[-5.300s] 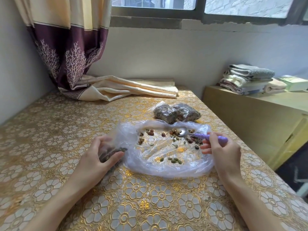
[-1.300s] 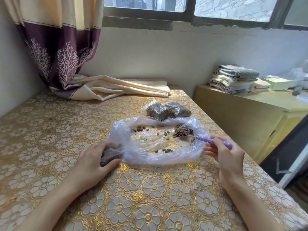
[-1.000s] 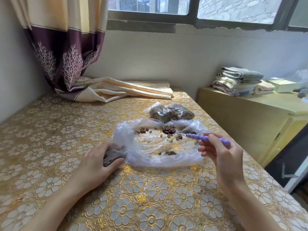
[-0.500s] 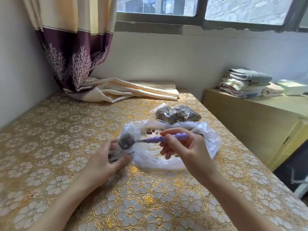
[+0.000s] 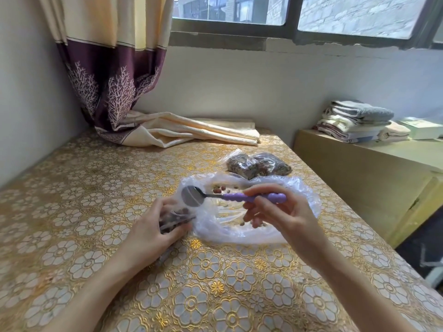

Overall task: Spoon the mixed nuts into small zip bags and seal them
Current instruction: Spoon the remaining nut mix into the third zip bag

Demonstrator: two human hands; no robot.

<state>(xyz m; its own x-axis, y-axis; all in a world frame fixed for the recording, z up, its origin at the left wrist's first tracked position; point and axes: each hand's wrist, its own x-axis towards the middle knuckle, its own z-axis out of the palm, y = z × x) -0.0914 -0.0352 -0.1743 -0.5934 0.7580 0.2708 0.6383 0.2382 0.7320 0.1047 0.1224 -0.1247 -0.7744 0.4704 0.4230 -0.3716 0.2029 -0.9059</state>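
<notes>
The left hand (image 5: pixel 153 233) grips the small clear zip bag (image 5: pixel 176 218) at its mouth, holding it against the gold floral-patterned bench (image 5: pixel 91 197) so the opening faces the supply; dark nuts show inside it. The right hand (image 5: pixel 278 212) pinches the purple-handled metal spoon (image 5: pixel 230 196) by its ribbed grip. The bowl, at 9 o'clock from that hand, sits just above the bag mouth, is turned toward the camera and appears empty, which suggests a load has been tipped out. The large crumpled clear plastic bag (image 5: pixel 249 233) lies flat and open at 3 o'clock from the left hand, so the few remaining mixed nuts (image 5: pixel 223 188) stay reachable. Two filled clear nut bags (image 5: pixel 259 165) rest at 12 o'clock, set apart from the working area. Whether they are sealed cannot be told.
</notes>
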